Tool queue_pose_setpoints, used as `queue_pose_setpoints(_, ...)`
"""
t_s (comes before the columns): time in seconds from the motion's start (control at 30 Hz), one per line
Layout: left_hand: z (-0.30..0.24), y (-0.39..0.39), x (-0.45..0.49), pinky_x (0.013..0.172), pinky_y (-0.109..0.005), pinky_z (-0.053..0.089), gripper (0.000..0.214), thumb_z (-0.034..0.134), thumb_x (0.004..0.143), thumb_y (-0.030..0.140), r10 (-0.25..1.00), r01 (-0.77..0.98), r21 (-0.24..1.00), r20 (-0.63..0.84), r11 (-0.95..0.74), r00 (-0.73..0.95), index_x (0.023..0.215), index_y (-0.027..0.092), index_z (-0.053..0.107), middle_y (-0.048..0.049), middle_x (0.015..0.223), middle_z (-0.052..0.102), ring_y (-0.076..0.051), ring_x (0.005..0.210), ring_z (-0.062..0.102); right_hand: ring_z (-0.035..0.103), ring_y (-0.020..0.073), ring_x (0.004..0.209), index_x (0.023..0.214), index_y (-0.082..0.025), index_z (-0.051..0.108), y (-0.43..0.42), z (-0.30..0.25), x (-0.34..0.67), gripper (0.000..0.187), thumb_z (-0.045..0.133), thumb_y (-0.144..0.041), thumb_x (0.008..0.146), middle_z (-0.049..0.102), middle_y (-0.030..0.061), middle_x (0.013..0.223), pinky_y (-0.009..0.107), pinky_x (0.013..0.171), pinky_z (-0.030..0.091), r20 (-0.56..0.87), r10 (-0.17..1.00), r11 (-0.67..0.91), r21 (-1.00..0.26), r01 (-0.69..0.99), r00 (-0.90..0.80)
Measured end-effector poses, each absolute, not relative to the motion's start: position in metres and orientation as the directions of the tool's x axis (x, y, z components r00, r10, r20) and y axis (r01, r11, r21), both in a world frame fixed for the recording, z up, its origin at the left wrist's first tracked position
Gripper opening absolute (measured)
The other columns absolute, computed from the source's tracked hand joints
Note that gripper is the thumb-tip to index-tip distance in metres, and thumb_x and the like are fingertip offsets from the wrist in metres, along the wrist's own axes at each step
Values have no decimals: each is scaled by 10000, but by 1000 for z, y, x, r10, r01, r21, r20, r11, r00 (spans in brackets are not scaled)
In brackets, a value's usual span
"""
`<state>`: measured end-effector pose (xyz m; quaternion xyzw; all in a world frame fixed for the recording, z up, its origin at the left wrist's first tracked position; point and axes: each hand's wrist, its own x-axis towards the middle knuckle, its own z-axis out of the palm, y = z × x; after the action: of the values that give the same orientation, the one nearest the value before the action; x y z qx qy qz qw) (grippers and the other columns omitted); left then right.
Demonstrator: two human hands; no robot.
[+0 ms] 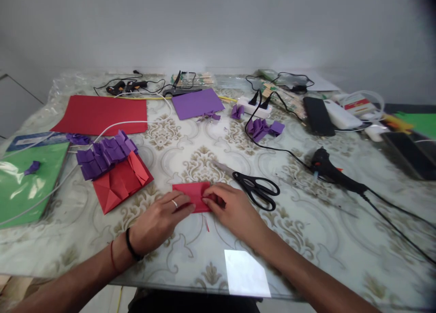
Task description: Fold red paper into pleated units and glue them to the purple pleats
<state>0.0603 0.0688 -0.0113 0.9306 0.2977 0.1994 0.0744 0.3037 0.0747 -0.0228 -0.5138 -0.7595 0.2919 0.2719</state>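
Note:
A small folded piece of red paper (195,190) lies on the table in front of me, with a crease across it. My left hand (158,220), with a ring and a black wristband, grips its left end, fingers on top and thumb at the near edge. At the right end, my right hand (233,208) pinches the paper between thumb and fingers. Black-handled scissors (254,186) lie beyond the right hand, blades partly shown. Left of my left hand is a larger folded red paper piece (119,188) topped by a row of purple paper folds (107,154).
A black glue gun (330,170) rests at the right, its cord trailing. Red sheets (102,113), a purple sheet (197,104) and a green pack (32,186) lie around. Farther back are a white power strip (254,107), purple folded pieces (259,129) and phones (318,116).

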Motion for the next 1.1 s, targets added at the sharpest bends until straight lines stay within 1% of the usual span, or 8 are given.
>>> queue_pose_setpoints(0.13,-9,71,54,1024,-370,612,394,481,967,-34,511,459,238,257,-856,820,1282,124,657,-103,1227,738,-231,1144,686,682,191,802,919,-208,721,72,-26,302,162,713,-47,909,691,24,904,316,757,551,142,941,312,-710,631,-306)
queue_pose_setpoints(0.3,-6,76,49,1113,-408,576,478,511,910,-6,471,432,206,217,-878,855,1349,125,645,-123,1340,713,-260,1274,649,698,218,885,935,-190,731,66,-33,299,128,706,-65,929,671,58,943,346,816,592,346,892,450,-625,638,-290)
queue_pose_setpoints(0.47,-9,75,45,1107,-402,571,402,524,986,69,450,419,173,230,-891,863,1368,118,639,-117,1344,728,-264,1250,677,699,215,831,931,-176,725,64,-36,299,96,686,-93,961,680,67,910,347,749,623,467,833,532,-526,664,-297)
queue_pose_setpoints(0.63,-17,67,41,1109,-451,568,452,563,1053,270,478,450,176,180,-876,860,1475,106,565,-151,1436,689,-305,1294,675,724,285,1082,1132,-120,756,54,-37,300,219,566,-83,1030,779,144,1118,454,968,629,543,691,701,-343,626,-476)
queue_pose_setpoints(0.7,-18,66,39,1125,-453,561,500,568,1057,316,481,454,181,155,-873,863,1501,88,540,-169,1461,671,-317,1334,656,709,286,1222,1273,-79,724,47,-36,302,297,532,-78,1046,777,161,1268,448,1071,604,519,597,786,-226,576,-612)
queue_pose_setpoints(0.77,-17,64,37,1151,-453,544,541,567,1060,346,484,456,190,140,-869,864,1529,82,514,-176,1491,650,-319,1381,627,678,277,1316,1373,-67,680,42,-35,305,346,530,-143,1071,739,159,1383,441,1135,577,438,592,798,-197,570,-677)
queue_pose_setpoints(0.9,-13,58,30,1233,-457,469,586,560,1065,351,505,476,208,124,-855,854,1585,104,452,-169,1602,558,-298,1506,517,550,273,1479,1513,-106,582,40,-30,317,458,537,-299,1099,613,112,1562,509,1242,479,264,625,779,-266,567,-735)
queue_pose_setpoints(1.1,-9,48,20,1282,-486,391,630,532,1080,328,540,519,194,73,-833,839,1653,135,355,-150,1699,434,-283,1572,430,455,255,1549,1593,-157,493,43,-26,340,501,503,-243,1099,508,74,1645,549,1310,354,160,619,767,-337,546,-769)
